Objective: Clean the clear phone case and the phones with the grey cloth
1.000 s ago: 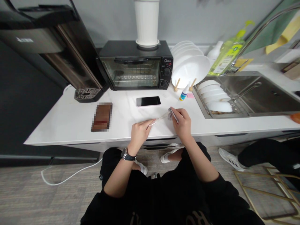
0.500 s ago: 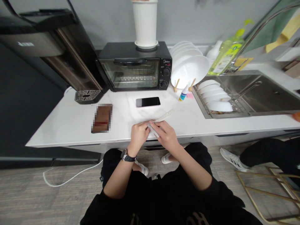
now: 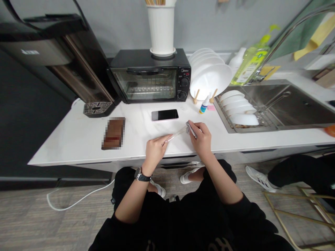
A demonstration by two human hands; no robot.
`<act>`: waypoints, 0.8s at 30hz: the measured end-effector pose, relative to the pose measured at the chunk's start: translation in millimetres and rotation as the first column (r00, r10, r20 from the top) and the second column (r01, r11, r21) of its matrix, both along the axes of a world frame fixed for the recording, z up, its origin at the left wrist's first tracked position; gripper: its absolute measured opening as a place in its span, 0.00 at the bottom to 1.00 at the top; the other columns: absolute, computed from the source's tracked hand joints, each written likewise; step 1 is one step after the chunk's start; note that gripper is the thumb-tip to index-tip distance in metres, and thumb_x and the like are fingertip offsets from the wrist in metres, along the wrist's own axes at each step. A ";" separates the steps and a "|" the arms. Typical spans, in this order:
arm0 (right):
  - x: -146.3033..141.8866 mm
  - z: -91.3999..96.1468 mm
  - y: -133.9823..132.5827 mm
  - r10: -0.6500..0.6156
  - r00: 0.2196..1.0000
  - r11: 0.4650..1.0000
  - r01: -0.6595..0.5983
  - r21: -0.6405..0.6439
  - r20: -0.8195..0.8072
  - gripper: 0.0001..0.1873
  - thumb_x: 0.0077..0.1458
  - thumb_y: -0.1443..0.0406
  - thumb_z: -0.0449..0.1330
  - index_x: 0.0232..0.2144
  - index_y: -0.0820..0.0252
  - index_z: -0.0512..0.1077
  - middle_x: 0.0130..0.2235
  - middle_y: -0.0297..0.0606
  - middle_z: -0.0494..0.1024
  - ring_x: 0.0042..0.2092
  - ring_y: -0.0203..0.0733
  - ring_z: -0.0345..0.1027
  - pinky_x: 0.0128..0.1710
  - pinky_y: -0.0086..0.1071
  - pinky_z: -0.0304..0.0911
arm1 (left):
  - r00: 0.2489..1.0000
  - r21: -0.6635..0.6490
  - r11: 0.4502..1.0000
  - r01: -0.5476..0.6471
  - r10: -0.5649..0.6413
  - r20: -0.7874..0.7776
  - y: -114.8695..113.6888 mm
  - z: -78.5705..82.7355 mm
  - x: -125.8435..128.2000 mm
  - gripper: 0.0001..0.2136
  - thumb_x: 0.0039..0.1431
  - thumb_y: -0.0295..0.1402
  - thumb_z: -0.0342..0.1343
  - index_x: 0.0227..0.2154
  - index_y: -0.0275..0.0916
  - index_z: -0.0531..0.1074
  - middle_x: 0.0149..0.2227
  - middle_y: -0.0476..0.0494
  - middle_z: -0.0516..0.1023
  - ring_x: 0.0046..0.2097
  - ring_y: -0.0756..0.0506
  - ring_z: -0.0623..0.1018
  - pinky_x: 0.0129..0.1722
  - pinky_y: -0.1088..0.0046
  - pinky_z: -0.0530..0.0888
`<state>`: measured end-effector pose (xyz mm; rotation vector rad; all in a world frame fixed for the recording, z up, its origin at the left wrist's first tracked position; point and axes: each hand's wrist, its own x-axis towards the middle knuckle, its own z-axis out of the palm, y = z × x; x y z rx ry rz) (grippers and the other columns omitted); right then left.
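My left hand [image 3: 155,150] is closed, pinching the near end of a thin see-through piece that looks like a clear phone case [image 3: 176,135], held slanted above the counter. At its far end my right hand [image 3: 201,138] grips a folded whitish-grey cloth [image 3: 187,128], which touches the case. Just beyond lies a phone [image 3: 165,115], dark screen up, with a pinkish edge. A small spray bottle [image 3: 203,106] with a blue and yellow label stands near the plate rack, a pink piece [image 3: 211,108] beside it.
A brown pixelated item [image 3: 114,134] lies left on the white counter [image 3: 70,143]. Behind stand a drink dispenser [image 3: 96,108], a toaster oven [image 3: 150,83] and racked plates [image 3: 210,82]. Right is a sink [image 3: 300,108] with bowls [image 3: 242,109]. Another person's shoe [image 3: 260,178] shows below.
My right hand has slid away from my left, up and to the right along the clear case, with the cloth. My left hand has stayed nearly in place. The view has shifted slightly.
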<state>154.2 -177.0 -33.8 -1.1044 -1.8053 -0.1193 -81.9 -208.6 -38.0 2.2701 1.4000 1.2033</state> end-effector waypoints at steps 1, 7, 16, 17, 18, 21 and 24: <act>-5.7 -0.6 -3.8 0.016 1.000 1.000 -0.016 0.003 -0.003 0.25 0.70 0.69 0.55 0.66 0.50 0.73 0.44 0.45 0.79 0.45 0.48 0.73 0.45 0.45 0.75 | 1.000 0.001 1.000 -0.003 0.003 -0.003 -0.1 0.5 0.2 0.13 0.72 0.31 0.57 0.53 0.46 0.83 0.49 0.45 0.88 0.46 0.41 0.89 0.47 0.67 0.84; -50.7 -2.9 -37.1 0.275 0.956 0.959 -0.281 0.044 0.105 0.40 0.66 0.75 0.55 0.76 0.51 0.55 0.47 0.46 0.79 0.47 0.50 0.73 0.45 0.44 0.77 | 0.998 0.021 0.998 -0.053 0.053 -0.039 -0.1 2.7 1.0 0.13 0.69 0.24 0.56 0.44 0.41 0.86 0.41 0.42 0.89 0.40 0.42 0.88 0.43 0.69 0.83; -50.9 -5.1 -38.0 0.328 0.931 0.945 -0.326 -0.037 0.160 0.37 0.65 0.77 0.55 0.72 0.49 0.63 0.48 0.45 0.80 0.50 0.50 0.75 0.48 0.45 0.78 | 0.997 0.018 0.999 -0.046 0.047 -0.059 0.3 3.5 0.1 0.14 0.67 0.22 0.56 0.44 0.41 0.85 0.42 0.43 0.89 0.41 0.41 0.88 0.41 0.70 0.81; -48.0 -5.0 -36.0 0.326 0.930 0.945 -0.325 -0.034 0.167 0.37 0.65 0.76 0.55 0.72 0.50 0.63 0.48 0.45 0.80 0.49 0.50 0.75 0.48 0.46 0.78 | 0.997 0.011 0.998 -0.054 0.054 -0.063 0.0 3.3 0.0 0.13 0.68 0.23 0.56 0.43 0.41 0.85 0.41 0.43 0.89 0.40 0.42 0.88 0.40 0.71 0.81; -44.9 -4.8 -33.8 0.322 0.931 0.946 -0.323 -0.021 0.172 0.37 0.65 0.76 0.56 0.73 0.50 0.62 0.48 0.45 0.80 0.49 0.51 0.75 0.48 0.46 0.78 | 0.996 0.007 0.998 -0.060 0.061 -0.065 -0.2 3.0 -0.1 0.11 0.68 0.24 0.57 0.42 0.40 0.86 0.39 0.44 0.89 0.39 0.42 0.88 0.39 0.71 0.81; -33.8 -3.2 -25.3 0.279 0.945 0.958 -0.287 0.026 0.173 0.37 0.65 0.75 0.56 0.73 0.52 0.61 0.47 0.46 0.80 0.47 0.50 0.74 0.46 0.45 0.77 | 0.998 0.009 0.999 -0.043 0.043 -0.036 -0.3 1.0 -0.5 0.11 0.71 0.29 0.58 0.46 0.42 0.85 0.42 0.44 0.89 0.40 0.43 0.88 0.43 0.71 0.82; -17.9 -0.5 -13.5 0.187 0.972 0.981 -0.193 0.029 0.144 0.33 0.66 0.75 0.55 0.70 0.51 0.66 0.46 0.45 0.79 0.46 0.49 0.74 0.46 0.44 0.76 | 1.000 0.002 1.000 -0.007 0.007 0.003 0.0 -0.9 -0.9 0.13 0.73 0.32 0.57 0.53 0.47 0.83 0.49 0.46 0.88 0.45 0.43 0.88 0.49 0.68 0.83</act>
